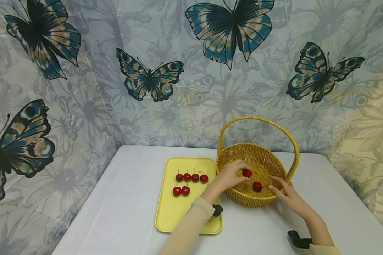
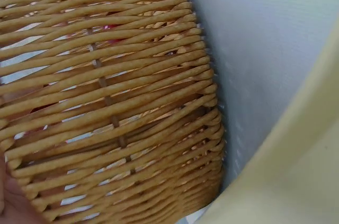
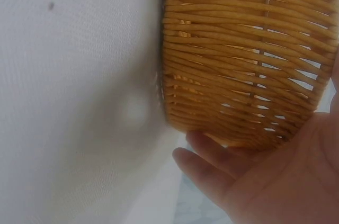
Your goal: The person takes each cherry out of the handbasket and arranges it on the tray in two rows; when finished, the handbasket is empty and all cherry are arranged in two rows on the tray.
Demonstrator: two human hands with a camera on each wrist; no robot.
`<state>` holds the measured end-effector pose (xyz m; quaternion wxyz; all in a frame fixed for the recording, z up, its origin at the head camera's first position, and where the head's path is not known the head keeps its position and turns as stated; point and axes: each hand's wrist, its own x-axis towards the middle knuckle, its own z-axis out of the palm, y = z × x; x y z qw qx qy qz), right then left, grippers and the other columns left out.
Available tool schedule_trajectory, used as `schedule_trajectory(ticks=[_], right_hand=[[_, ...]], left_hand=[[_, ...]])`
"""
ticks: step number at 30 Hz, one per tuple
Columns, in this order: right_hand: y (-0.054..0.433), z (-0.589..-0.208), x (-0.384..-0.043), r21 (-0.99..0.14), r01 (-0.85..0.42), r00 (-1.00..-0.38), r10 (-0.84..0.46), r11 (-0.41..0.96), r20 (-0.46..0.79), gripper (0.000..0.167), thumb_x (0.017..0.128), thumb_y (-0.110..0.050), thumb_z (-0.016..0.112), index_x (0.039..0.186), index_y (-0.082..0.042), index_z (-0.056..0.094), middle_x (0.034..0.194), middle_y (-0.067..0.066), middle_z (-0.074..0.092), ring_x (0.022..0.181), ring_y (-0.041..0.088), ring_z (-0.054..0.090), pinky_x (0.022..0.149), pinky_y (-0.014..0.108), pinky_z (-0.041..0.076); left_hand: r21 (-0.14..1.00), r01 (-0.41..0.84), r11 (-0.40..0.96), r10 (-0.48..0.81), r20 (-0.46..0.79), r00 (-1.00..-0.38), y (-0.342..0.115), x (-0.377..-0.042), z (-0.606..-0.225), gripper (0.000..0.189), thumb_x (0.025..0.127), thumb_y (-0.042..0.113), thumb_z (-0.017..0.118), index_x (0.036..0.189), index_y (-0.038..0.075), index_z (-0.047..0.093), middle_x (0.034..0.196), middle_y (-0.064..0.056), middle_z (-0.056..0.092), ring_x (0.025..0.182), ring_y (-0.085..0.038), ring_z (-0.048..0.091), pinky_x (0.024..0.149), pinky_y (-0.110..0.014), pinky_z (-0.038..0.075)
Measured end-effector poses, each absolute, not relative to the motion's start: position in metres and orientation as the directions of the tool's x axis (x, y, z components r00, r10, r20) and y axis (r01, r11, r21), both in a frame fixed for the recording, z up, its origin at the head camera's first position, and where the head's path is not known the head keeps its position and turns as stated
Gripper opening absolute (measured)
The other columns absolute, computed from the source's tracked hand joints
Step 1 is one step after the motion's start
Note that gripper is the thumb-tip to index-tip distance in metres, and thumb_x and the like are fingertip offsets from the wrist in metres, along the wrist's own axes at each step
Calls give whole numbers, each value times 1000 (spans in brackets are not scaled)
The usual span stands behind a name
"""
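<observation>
My left hand (image 1: 232, 175) reaches over the left rim into a woven yellow-brown basket (image 1: 252, 203) and pinches a red cherry (image 1: 247, 173) between thumb and fingers. Below it, another cherry (image 1: 257, 186) lies on the basket's floor. My right hand (image 1: 287, 196) holds the right side of the rim, thumb and a finger reaching inside. In the right wrist view, other fingers (image 3: 204, 173) lie along the outside of the woven wall (image 3: 238, 65). The left wrist view shows mostly the basket's outer weave (image 2: 116, 97), which hides most of the left hand.
To the left, a yellow tray (image 1: 169, 219) holds a back row of several cherries (image 1: 195, 177) and a front pair (image 1: 185, 191). The basket's tall arched handle (image 1: 258, 118) rises above both hands. Everything stands on a white-covered table (image 1: 115, 212) before a butterfly-print cloth (image 1: 169, 120).
</observation>
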<state>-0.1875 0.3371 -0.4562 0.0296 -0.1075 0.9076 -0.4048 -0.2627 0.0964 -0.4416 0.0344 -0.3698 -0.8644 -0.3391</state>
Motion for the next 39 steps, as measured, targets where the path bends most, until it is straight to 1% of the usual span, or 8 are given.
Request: schedule_trajectory(ticks=[3, 8, 14, 19, 24, 31, 35, 39], right_hand=[[337, -457, -188, -740, -175, -974, -222, 649, 36, 51, 99, -29, 43, 141, -3, 30, 140, 36, 13, 125, 56, 10, 80, 76, 26], [337, -457, -187, -741, -186, -972, -229, 645, 45, 51, 99, -28, 43, 141, -2, 29, 140, 36, 15, 124, 55, 11, 79, 74, 28], [338, -456, -187, -741, -182, -973, -226, 646, 41, 51, 99, -28, 43, 141, -2, 29, 140, 36, 14, 125, 56, 10, 80, 75, 27], [337, -456, -187, -742, -178, -974, -226, 647, 37, 52, 99, -29, 43, 141, -2, 29, 141, 36, 14, 126, 58, 9, 80, 76, 26], [337, -456, -187, -747, -178, -973, -226, 641, 38, 51, 99, -28, 43, 141, -2, 29, 141, 36, 13, 126, 57, 9, 81, 76, 24], [337, -457, -187, -740, -175, -975, -221, 649, 37, 51, 99, -29, 43, 141, -3, 29, 142, 35, 15, 126, 57, 10, 81, 75, 26], [337, -456, -187, -739, -169, -976, -218, 652, 32, 52, 99, -30, 43, 141, -3, 29, 142, 35, 15, 126, 58, 10, 81, 76, 26], [338, -456, -187, -737, -167, -976, -216, 655, 28, 52, 99, -30, 42, 141, -4, 29, 142, 35, 15, 126, 58, 10, 81, 76, 27]], left_hand=[[581, 649, 491, 594, 322, -737, 91, -260, -441, 30, 86, 27, 66, 116, 22, 62, 115, 11, 57, 110, -3, 52, 91, -13, 41], [601, 639, 480, 572, 339, -747, 82, -254, -441, 32, 87, 28, 64, 118, 19, 62, 114, 9, 57, 109, -4, 53, 91, -13, 42], [610, 632, 478, 549, 354, -757, 71, -248, -444, 33, 86, 29, 66, 117, 20, 62, 113, 9, 57, 108, -6, 54, 91, -14, 43], [604, 648, 465, 547, 379, -746, 62, -243, -443, 32, 85, 31, 66, 115, 20, 63, 107, 9, 56, 106, -5, 54, 89, -14, 44], [577, 669, 469, 555, 397, -731, 55, -236, -440, 32, 84, 32, 67, 114, 20, 64, 100, 10, 54, 97, -4, 52, 83, -12, 43], [559, 671, 487, 553, 398, -732, 42, -226, -440, 36, 85, 39, 64, 115, 19, 64, 109, 7, 55, 102, -7, 52, 85, -15, 45], [552, 679, 484, 547, 414, -727, 33, -224, -442, 36, 84, 39, 64, 114, 19, 65, 104, 8, 55, 96, -9, 54, 79, -13, 44], [556, 670, 492, 531, 418, -737, 23, -222, -444, 36, 83, 41, 65, 113, 22, 66, 103, 10, 55, 96, -8, 53, 81, -15, 44]])
